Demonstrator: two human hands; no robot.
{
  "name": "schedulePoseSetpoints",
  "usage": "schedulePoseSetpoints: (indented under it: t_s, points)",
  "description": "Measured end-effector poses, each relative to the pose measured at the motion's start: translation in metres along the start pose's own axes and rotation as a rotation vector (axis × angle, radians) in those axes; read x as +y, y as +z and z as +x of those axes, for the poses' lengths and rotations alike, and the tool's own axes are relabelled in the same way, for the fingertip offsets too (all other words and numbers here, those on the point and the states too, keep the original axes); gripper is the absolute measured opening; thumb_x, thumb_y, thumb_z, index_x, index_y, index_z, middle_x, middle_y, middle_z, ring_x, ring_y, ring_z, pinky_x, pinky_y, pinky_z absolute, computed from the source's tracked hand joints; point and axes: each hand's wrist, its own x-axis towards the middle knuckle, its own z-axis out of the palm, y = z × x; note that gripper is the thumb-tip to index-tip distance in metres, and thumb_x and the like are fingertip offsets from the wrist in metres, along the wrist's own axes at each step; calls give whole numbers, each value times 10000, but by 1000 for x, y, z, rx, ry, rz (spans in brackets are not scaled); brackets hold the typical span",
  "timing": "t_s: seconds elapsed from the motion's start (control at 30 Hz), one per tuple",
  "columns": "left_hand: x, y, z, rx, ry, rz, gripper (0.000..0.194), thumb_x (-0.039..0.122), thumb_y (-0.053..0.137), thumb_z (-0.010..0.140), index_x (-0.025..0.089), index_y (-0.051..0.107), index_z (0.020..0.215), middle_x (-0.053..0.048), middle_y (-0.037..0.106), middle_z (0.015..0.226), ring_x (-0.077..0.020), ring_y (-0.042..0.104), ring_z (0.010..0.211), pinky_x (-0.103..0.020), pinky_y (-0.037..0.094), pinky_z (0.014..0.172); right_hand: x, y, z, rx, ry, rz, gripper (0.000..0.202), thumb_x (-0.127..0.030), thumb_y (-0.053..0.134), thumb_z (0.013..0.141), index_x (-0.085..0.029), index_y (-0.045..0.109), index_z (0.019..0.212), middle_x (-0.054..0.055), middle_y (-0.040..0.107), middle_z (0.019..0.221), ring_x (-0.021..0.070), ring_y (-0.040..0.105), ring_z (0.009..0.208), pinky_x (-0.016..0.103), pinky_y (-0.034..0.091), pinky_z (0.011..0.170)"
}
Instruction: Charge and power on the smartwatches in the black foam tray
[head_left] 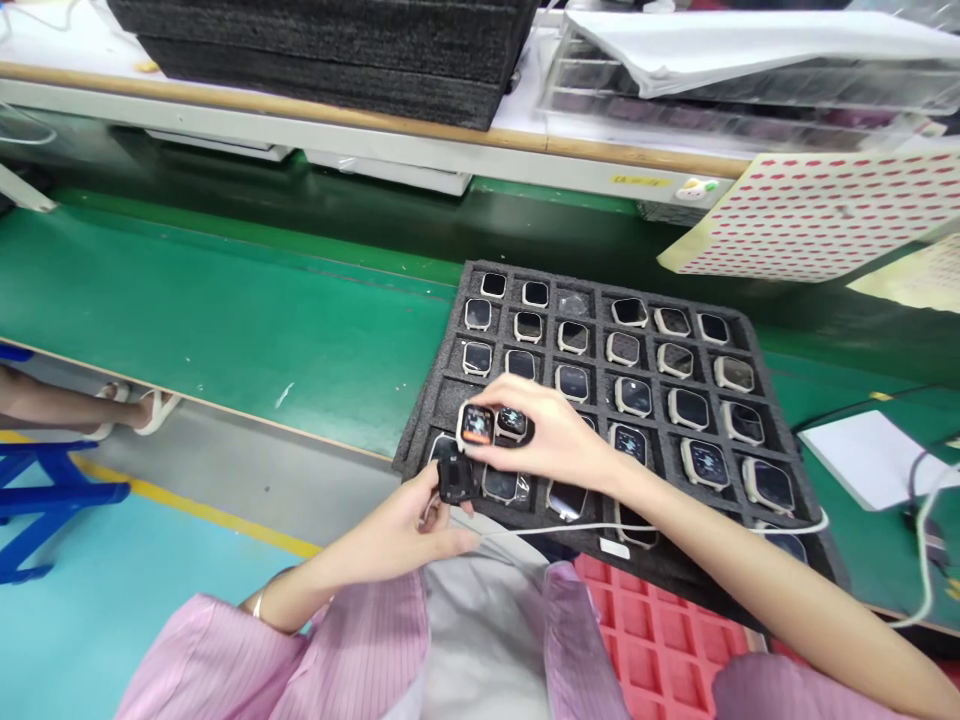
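Between the fingers of my right hand is a smartwatch case with a lit screen, held above the tray's near left part. My left hand grips a small black block, just below and left of that watch. A white cable runs from near my left hand across to the right, passing by my right forearm. Beneath both hands lies a black foam tray whose compartments hold many strapless smartwatches, some with lit screens such as the watch at the right. My right hand hides part of the tray.
A red compartment tray lies below the bench edge near my lap. Black foam trays are stacked on the shelf, beside papers. A white pad lies right. A blue stool and another person's feet are left.
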Motion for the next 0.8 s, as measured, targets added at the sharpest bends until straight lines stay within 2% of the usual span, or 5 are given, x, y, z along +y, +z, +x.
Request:
schedulePoseSetpoints:
  t_s: [0.2, 0.33, 0.43, 0.67, 0.8]
  points:
    - [5, -1, -14, -173, -57, -153, 266, 347, 620, 831, 161, 545, 1005, -44, 567, 907, -144, 497, 799, -254, 384, 708, 3, 13, 9, -30, 42, -411, 446, -290, 685, 820, -115, 541, 1204, 169, 567, 1125, 316, 506, 1016, 464, 441, 812]
    - [7, -4, -21, -294, -55, -136, 257, 312, 663, 793, 167, 561, 979, -67, 621, 930, -149, 514, 774, -277, 399, 723, -30, 25, -2, -95, 8, -491, 224, -321, 640, 844, -113, 636, 926, 160, 602, 953, 310, 531, 899, 439, 432, 752]
    - [5, -4, -24, -362, -32, -147, 291, 294, 684, 775, 169, 560, 1006, -83, 644, 965, -122, 488, 685, -278, 408, 696, -42, 39, -4, -134, 62, -573, 288, -378, 667, 812, -93, 629, 813, 171, 593, 875, 321, 540, 842, 436, 430, 722]
    - [-5, -2, -20, -12, -30, -275, 363, 389, 608, 842, 161, 523, 1111, -93, 619, 1001, -55, 447, 532, -206, 383, 517, -24, 20, -3, -65, 117, -235, 273, -387, 696, 785, -141, 608, 864, 90, 590, 852, 251, 576, 808, 378, 469, 736]
    - [-5, -6, -16, -30, -15, -272, 438, 403, 633, 821, 158, 516, 1165, -44, 593, 876, -56, 445, 523, -203, 392, 513, -31, 5, -17, 14, 21, 6, 245, -332, 670, 812, -165, 581, 967, 88, 591, 971, 229, 576, 907, 354, 479, 798]
